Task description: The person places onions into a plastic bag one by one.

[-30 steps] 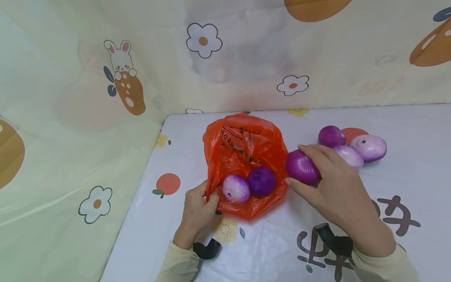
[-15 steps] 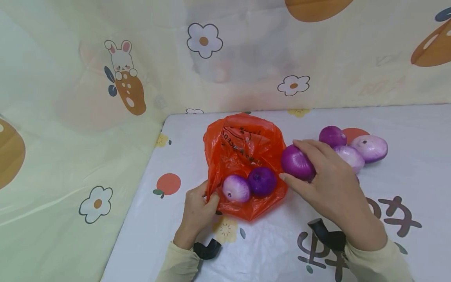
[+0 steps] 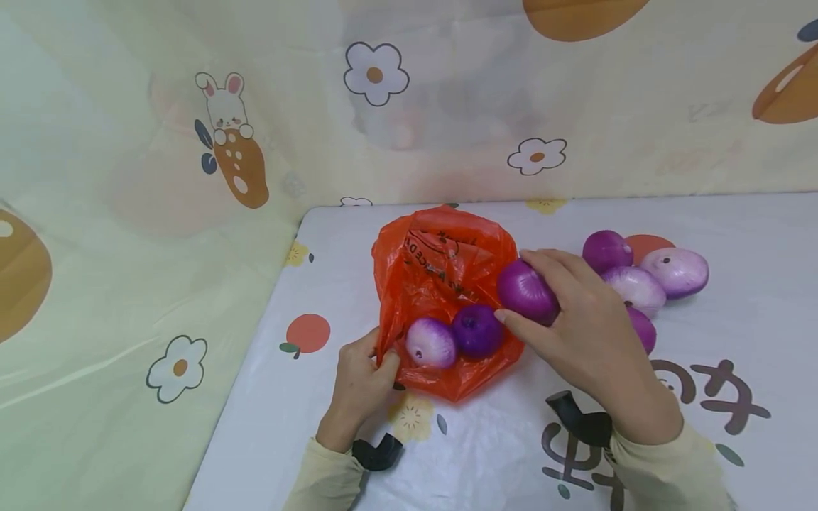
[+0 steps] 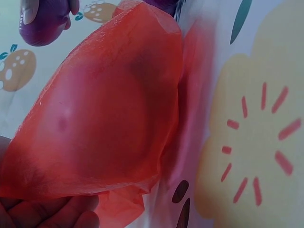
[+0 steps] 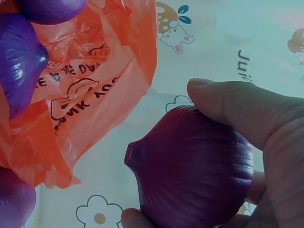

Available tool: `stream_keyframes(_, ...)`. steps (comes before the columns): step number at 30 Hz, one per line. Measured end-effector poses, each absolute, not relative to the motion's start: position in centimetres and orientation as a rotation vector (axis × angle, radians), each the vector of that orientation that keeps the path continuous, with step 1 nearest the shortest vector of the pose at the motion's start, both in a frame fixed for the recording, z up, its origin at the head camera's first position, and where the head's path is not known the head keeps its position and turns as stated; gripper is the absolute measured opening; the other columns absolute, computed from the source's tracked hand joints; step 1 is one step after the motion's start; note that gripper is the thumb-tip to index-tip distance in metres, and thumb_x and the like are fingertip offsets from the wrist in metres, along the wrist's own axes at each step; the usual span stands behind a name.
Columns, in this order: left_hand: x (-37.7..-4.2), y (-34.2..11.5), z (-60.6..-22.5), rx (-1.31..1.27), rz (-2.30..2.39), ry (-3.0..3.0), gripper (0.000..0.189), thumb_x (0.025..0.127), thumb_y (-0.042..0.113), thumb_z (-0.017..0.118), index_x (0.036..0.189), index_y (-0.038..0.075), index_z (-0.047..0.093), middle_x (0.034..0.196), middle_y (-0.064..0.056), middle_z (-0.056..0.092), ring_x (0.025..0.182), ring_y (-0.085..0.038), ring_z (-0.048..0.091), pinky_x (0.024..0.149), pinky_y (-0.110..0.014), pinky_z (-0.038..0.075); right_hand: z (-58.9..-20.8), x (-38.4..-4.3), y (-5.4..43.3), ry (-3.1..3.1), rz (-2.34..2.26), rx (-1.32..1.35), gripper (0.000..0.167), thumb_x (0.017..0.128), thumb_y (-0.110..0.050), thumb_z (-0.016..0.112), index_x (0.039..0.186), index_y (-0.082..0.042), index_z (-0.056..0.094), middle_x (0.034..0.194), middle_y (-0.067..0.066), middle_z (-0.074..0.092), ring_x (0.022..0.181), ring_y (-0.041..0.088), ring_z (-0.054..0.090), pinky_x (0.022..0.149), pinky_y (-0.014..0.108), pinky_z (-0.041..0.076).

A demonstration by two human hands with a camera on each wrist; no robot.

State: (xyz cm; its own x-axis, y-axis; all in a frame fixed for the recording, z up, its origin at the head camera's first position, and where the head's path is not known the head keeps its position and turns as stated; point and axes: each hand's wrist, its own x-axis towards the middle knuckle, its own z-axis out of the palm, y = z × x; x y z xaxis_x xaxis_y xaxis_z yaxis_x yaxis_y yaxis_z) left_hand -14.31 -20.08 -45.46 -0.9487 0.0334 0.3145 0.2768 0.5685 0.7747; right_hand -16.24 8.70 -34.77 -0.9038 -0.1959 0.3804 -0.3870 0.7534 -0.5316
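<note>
A red plastic bag (image 3: 447, 262) with black print lies with its mouth spread. My left hand (image 3: 358, 376) pinches its left rim; in the left wrist view its curled fingers (image 4: 71, 211) show under the bag's edge. Two onions rest inside: a pale purple-and-white onion (image 3: 431, 343) and a dark purple onion (image 3: 478, 331). My right hand (image 3: 591, 330) grips another purple onion (image 3: 527, 291) between thumb and fingers, over the bag's right rim. The right wrist view shows the held onion (image 5: 190, 166) with its stem end toward the bag.
On the table's right lie several more onions: a purple one (image 3: 607, 250), a pale one (image 3: 674, 272), another pale one (image 3: 635, 289), and a purple one (image 3: 642, 330) partly behind my right hand. A patterned cloth wall (image 3: 447, 106) stands behind the table (image 3: 255, 426).
My right hand has moved left with the purple onion, from beside the bag to over its right rim. A purple onion behind that hand has come into view. My left hand stays put.
</note>
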Motion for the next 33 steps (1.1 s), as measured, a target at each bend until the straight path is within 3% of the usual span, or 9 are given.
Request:
stream_keyframes(9,-14.6,-20.1,-45.6,-0.271,-1.282,-2.523,0.011,0.086,0.000,0.058,0.083,0.004,0.068,0.064,0.005,0.059,0.060,-0.012,0.052,0.051,-0.023,0.042,-34.7,-16.9,8.1,-2.621,0.911,0.502,0.072,0.080,-0.030,0.089,0.141,-0.005,0.061,0.140,0.022,0.060,0.125,0.042,0.057,0.090,0.068,0.054)
stream_keyframes(33,-14.5,-20.3,-45.6,-0.279,-1.271,-2.534,0.012,0.087,0.001,0.059,0.091,0.003,0.070,0.068,0.003,0.065,0.063,-0.012,0.056,0.055,-0.024,0.050,-35.7,-18.9,6.2,-2.646,0.969,0.570,0.075,0.080,-0.027,0.089,0.145,-0.006,0.058,0.141,0.023,0.057,0.117,0.044,0.063,0.086,0.065,0.057)
